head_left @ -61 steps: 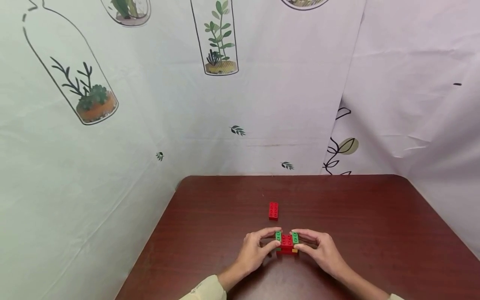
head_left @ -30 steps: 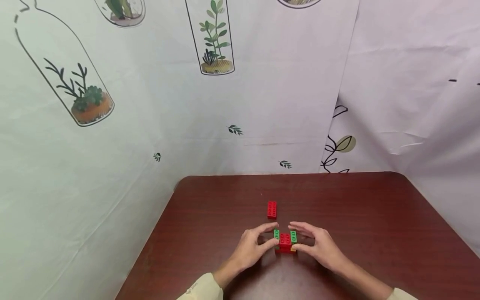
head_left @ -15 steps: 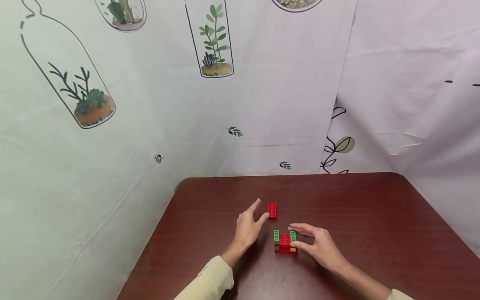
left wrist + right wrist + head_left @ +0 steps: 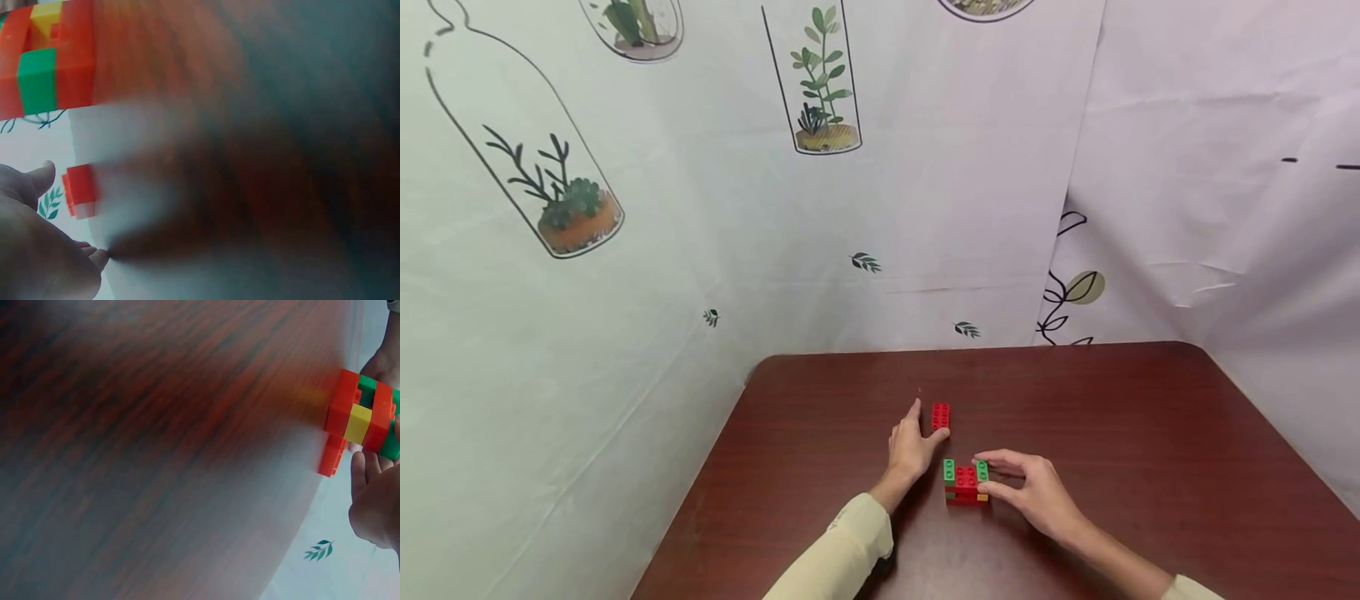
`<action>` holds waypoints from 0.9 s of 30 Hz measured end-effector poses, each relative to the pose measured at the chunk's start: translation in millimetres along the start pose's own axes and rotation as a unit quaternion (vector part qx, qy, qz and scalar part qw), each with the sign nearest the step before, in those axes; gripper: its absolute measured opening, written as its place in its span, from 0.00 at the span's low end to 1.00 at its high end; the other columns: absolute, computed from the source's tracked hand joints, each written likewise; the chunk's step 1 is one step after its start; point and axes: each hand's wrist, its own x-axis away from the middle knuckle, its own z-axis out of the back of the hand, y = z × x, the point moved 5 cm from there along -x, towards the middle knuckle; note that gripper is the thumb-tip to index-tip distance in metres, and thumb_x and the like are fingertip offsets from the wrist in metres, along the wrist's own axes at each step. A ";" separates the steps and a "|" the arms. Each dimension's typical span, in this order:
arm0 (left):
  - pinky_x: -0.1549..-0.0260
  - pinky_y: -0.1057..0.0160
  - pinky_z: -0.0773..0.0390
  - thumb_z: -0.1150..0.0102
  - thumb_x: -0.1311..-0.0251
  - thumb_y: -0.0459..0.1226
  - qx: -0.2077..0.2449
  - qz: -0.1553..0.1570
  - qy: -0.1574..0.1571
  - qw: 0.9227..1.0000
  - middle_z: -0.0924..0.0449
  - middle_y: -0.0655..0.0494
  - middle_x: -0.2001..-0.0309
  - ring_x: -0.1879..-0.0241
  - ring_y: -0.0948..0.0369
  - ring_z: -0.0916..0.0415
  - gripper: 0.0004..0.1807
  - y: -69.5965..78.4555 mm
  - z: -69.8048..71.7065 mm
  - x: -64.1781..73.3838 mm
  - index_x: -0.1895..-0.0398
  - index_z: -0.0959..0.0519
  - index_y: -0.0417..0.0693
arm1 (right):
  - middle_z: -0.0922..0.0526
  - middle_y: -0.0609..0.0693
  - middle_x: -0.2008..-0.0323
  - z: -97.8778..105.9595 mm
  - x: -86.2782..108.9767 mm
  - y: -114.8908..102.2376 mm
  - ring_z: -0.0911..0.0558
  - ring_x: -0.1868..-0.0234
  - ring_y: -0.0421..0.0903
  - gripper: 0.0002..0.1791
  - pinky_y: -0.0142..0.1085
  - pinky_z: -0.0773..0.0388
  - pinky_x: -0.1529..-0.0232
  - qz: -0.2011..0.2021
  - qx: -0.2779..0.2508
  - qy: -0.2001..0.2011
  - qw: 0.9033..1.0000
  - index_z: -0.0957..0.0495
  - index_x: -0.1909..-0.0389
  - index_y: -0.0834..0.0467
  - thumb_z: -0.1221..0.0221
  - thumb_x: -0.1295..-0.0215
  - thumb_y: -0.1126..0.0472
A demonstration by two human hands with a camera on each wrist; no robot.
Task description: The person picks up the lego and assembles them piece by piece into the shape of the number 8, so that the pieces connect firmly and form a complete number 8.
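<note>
A stack of toy building bricks (image 4: 966,477) stands on the table. It has red layers, with a small green brick (image 4: 949,472) at the top left and another green brick (image 4: 982,471) at the top right. Thumb and fingertips of my right hand (image 4: 1041,492) pinch the right-hand green brick front and back. Beyond the stack lies a loose red brick (image 4: 941,413). My left hand (image 4: 910,450) is beside it, fingers stretched along its left and thumb at its near end; the left wrist view has this red brick (image 4: 81,189) between spread thumb and fingers. A yellow brick (image 4: 358,424) shows low in the stack.
The dark red-brown table (image 4: 1097,417) has rounded far corners. Pale fabric walls (image 4: 925,208) printed with plants and jars rise behind it and along both sides.
My left hand has left the stack and reached forward to the loose red brick, its thumb moving to the near end. My right hand stays at the stack, its fingertips closer on the green brick.
</note>
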 end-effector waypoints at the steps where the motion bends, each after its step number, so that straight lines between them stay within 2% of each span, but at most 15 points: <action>1: 0.38 0.39 0.24 0.23 0.37 0.43 -0.007 -0.006 0.000 1.000 0.22 0.36 0.33 0.37 0.41 0.20 0.44 0.4 -1.5 -0.2 0.23 0.31 0.34 | 0.10 0.55 0.50 -0.3 -0.2 0.4 0.09 0.53 0.48 0.21 0.44 0.13 0.51 0.000 -0.004 -0.002 1.000 0.13 0.45 0.62 0.24 0.37 0.59; 6: 0.42 0.40 0.21 0.22 0.38 0.42 -0.019 -0.017 0.002 1.000 0.18 0.37 0.37 0.44 0.43 0.16 0.43 3.4 -6.7 -0.8 0.24 0.30 0.34 | 0.10 0.56 0.50 -0.5 -0.7 1.4 0.09 0.52 0.49 0.21 0.44 0.13 0.51 -0.009 -0.016 -0.010 1.000 0.13 0.44 0.61 0.25 0.36 0.59; 16: 0.50 0.45 0.16 0.22 0.37 0.42 -0.063 -0.004 0.003 0.998 0.15 0.42 0.41 0.50 0.47 0.14 0.38 7.8 -13.6 -1.7 0.26 0.25 0.41 | 0.10 0.55 0.49 2.0 -0.7 -0.7 0.09 0.52 0.49 0.21 0.37 0.14 0.51 -0.008 -0.024 -0.015 1.000 0.14 0.44 0.62 0.25 0.35 0.60; 20: 0.51 0.44 0.16 0.23 0.37 0.41 -0.074 -0.009 0.008 0.997 0.14 0.43 0.41 0.49 0.46 0.14 0.36 8.9 -13.6 -1.4 0.27 0.24 0.43 | 0.10 0.55 0.49 2.6 -0.5 -0.4 0.09 0.52 0.48 0.21 0.37 0.13 0.52 -0.008 -0.025 -0.015 1.000 0.14 0.44 0.63 0.25 0.36 0.60; 27: 0.48 0.44 0.17 0.26 0.34 0.40 -0.069 -0.009 0.018 0.997 0.14 0.48 0.39 0.45 0.47 0.15 0.30 2.0 -12.2 -3.0 0.29 0.20 0.48 | 0.11 0.56 0.48 0.6 -0.6 1.0 0.10 0.51 0.49 0.21 0.35 0.14 0.51 -0.013 -0.039 -0.024 0.999 0.14 0.43 0.63 0.26 0.35 0.60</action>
